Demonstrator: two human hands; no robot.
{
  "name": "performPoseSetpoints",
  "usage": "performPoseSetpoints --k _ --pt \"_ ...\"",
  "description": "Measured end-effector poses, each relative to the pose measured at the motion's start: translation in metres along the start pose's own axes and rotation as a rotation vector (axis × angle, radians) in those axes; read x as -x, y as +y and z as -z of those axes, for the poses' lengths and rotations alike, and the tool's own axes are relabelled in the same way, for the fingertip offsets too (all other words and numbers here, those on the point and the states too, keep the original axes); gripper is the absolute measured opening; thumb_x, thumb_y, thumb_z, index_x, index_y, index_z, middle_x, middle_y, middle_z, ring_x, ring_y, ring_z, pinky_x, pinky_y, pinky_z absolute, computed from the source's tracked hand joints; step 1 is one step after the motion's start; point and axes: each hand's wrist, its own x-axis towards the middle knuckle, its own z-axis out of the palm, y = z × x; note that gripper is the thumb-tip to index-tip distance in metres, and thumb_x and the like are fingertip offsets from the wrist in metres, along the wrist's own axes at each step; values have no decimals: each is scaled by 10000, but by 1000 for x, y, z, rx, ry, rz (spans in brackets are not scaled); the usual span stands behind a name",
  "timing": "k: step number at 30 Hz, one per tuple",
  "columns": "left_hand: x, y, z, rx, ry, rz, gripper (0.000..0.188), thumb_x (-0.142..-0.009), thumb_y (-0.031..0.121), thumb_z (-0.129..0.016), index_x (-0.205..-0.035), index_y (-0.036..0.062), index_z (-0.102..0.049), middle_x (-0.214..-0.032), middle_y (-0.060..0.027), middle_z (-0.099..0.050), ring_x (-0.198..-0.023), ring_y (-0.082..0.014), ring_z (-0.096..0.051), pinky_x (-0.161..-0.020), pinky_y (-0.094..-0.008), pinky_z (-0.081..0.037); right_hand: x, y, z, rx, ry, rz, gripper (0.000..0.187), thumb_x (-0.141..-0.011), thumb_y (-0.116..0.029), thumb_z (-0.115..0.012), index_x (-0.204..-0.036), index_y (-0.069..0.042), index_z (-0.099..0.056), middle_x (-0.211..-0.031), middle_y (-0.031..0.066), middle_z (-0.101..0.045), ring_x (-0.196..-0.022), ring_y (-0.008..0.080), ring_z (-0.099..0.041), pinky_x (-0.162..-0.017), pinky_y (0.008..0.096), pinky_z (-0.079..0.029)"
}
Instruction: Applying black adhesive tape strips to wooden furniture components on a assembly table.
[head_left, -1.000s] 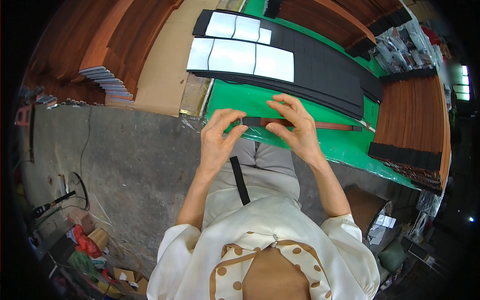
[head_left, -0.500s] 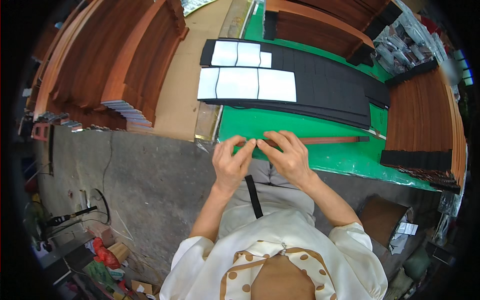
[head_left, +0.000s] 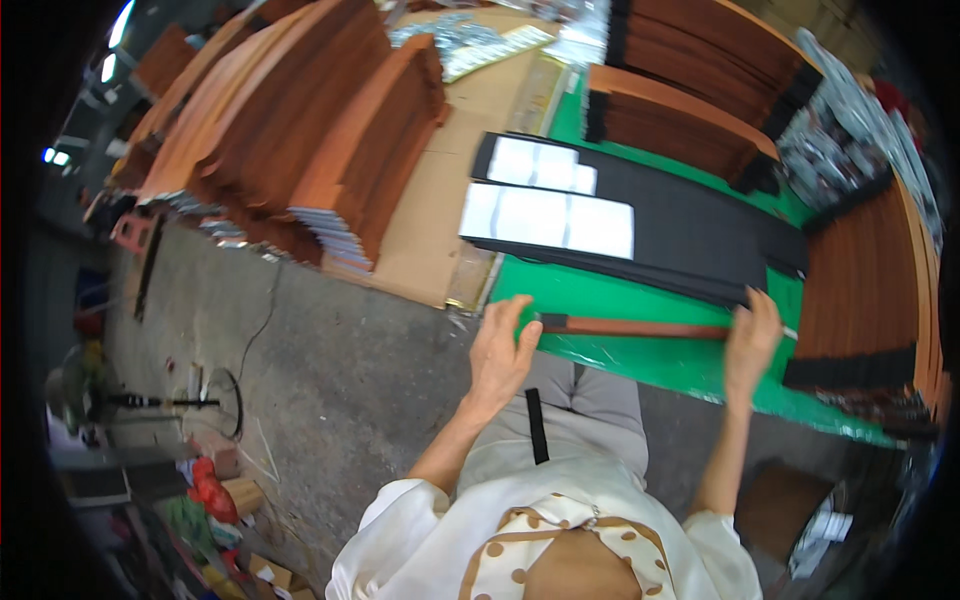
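Observation:
A long thin brown strip (head_left: 640, 327) with a dark left end lies flat on the green tabletop (head_left: 620, 295) near its front edge. My left hand (head_left: 498, 350) is at the strip's left end, which sits between the thumb and forefinger. My right hand (head_left: 750, 340) is at the strip's right end with its fingers laid over it. Just behind the strip lies a flat pile of long black strips (head_left: 700, 235) with white sheets (head_left: 550, 215) on top. A short black strap (head_left: 537, 425) hangs down over my lap.
Stacks of brown strips stand at the left (head_left: 330, 150), at the back (head_left: 690, 120) and at the right (head_left: 860, 290). A cardboard sheet (head_left: 450, 160) lies left of the green top. Below is a grey concrete floor (head_left: 330, 350) with cables and clutter at the lower left.
My hands were together at the middle of the brown strip; they have slid apart to its two ends. The view has also tilted toward the left.

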Motion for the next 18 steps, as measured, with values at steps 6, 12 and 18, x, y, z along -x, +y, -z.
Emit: performPoseSetpoints --k 6,12,18 --pt "1 -9 5 94 -226 167 245 -920 207 -568 -995 -16 -634 -857 -154 -654 -773 -272 -634 -719 -351 -489 48 87 6 -470 -298 -719 357 -986 -272 -475 -1122 31 -608 -1100 74 -627 -942 132 -549 -824 276 -443" --pt "0 -23 2 -121 -310 -60 220 -851 177 -635 -1007 23 -644 -991 -133 -664 -884 -277 -643 -760 -370 -489 80 100 -7 -616 -200 -680 247 -961 -130 -511 -1121 27 -616 -1107 86 -625 -962 152 -573 -844 281 -455" --pt "-72 -27 67 -508 145 -393 281 -720 48 -695 -994 36 -630 -1017 -144 -644 -934 -328 -608 -807 -445 -484 77 95 0 -636 -27 -656 240 -942 -34 -499 -1154 38 -587 -1121 95 -622 -1014 169 -586 -878 277 -449"
